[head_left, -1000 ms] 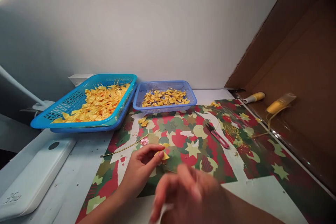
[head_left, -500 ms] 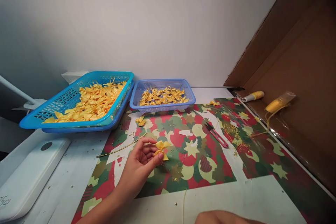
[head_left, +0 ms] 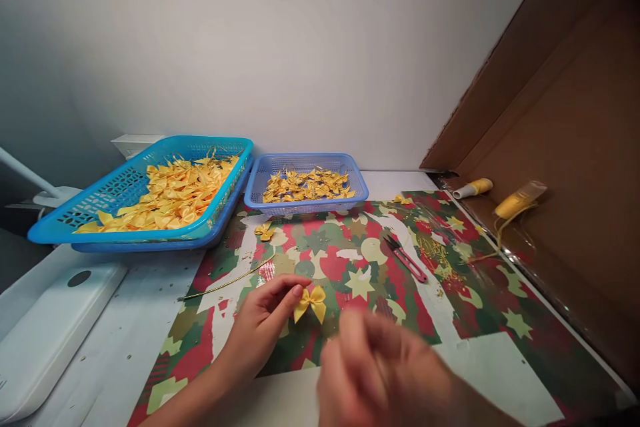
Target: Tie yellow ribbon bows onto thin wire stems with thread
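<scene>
My left hand (head_left: pixel 273 307) pinches a yellow satin ribbon bow (head_left: pixel 311 305) by its left side, over the patterned paper. The bow's loops point up and its two tails hang down. My right hand (head_left: pixel 373 370), smeared by motion, is raised close to the camera at the lower middle, to the right of the bow and apart from it. Its fingers are closed together; what is in them cannot be made out. Beyond my left hand lie another yellow bow (head_left: pixel 264 231) and a length of gold cord (head_left: pixel 227 285).
A turquoise basket (head_left: pixel 120 238) full of yellow bows stands at left. Behind the paper is a smaller blue basket (head_left: pixel 306 205) of corded bows. Pink thread snips (head_left: pixel 406 259), cord scraps (head_left: pixel 437 257) and yellow thread spools (head_left: pixel 520 200) are at right. A white device (head_left: pixel 60 327) lies left.
My right hand has risen from the bottom edge toward the bow. My left hand has turned the bow upright, its grip now at the left side.
</scene>
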